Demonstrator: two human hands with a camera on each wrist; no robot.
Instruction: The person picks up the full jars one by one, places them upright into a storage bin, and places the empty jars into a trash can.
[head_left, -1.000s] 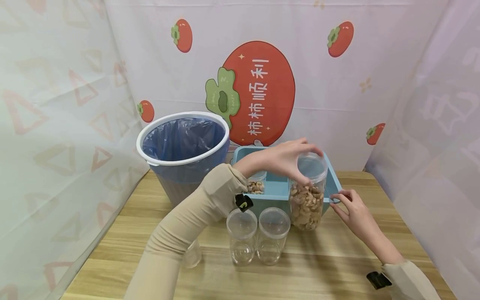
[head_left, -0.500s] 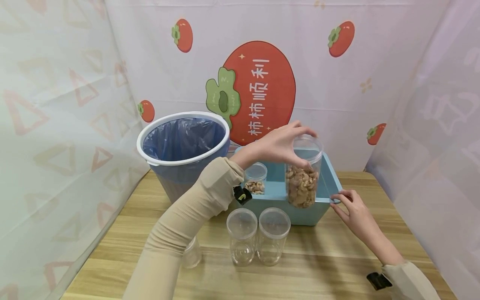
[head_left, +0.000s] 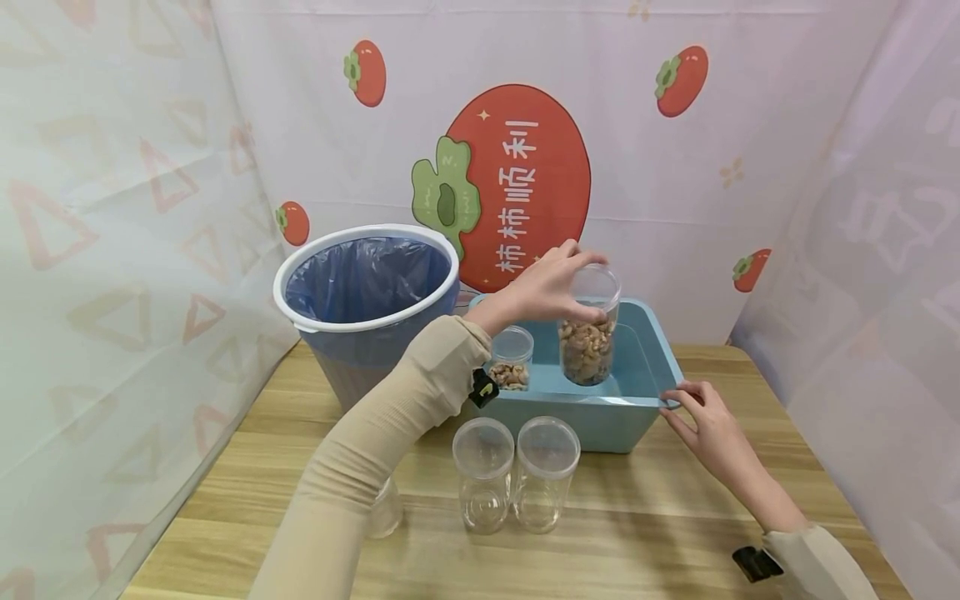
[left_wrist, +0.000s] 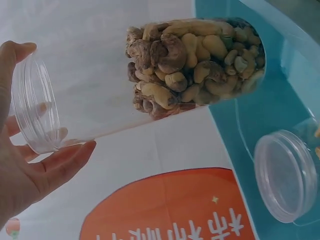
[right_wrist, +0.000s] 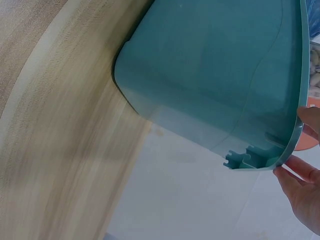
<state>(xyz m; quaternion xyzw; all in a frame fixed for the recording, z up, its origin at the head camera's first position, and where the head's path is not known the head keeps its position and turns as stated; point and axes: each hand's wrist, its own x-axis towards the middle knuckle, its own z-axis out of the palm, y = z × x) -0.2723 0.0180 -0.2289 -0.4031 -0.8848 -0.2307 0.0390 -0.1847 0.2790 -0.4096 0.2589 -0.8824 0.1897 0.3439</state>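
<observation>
The backdrop behind the desk [head_left: 660, 508] carries a large red persimmon print [head_left: 517, 179] with white Chinese characters reading 柿柿顺利; smaller persimmons dot the cloth around it. No label or writing shows on any jar or on the bin.

The left hand [head_left: 542, 287] has its grip clamped on the lid end of a clear jar of cashews [head_left: 588, 333], fingers curled round the rim, holding it upright over the inside of the teal bin [head_left: 600, 417]. From the left wrist view the same jar [left_wrist: 165, 75] is about half filled with nuts, its base towards the bin's floor. A smaller lidded jar of nuts [head_left: 511, 357] stands in the bin's left part, just beside the held jar.

The right hand [head_left: 705, 425] pinches the bin's right rim at its near corner; the right wrist view shows the fingertips [right_wrist: 300, 175] against the rim's lip.

The bin sits at the back middle of the desk. In front of it two empty lidded jars [head_left: 516, 473] stand side by side, touching or nearly so. A white-rimmed waste bucket with a blue liner [head_left: 366, 292] stands at the back left corner, close against the bin's left side. Bare wood lies open along the desk's near edge and right side.
</observation>
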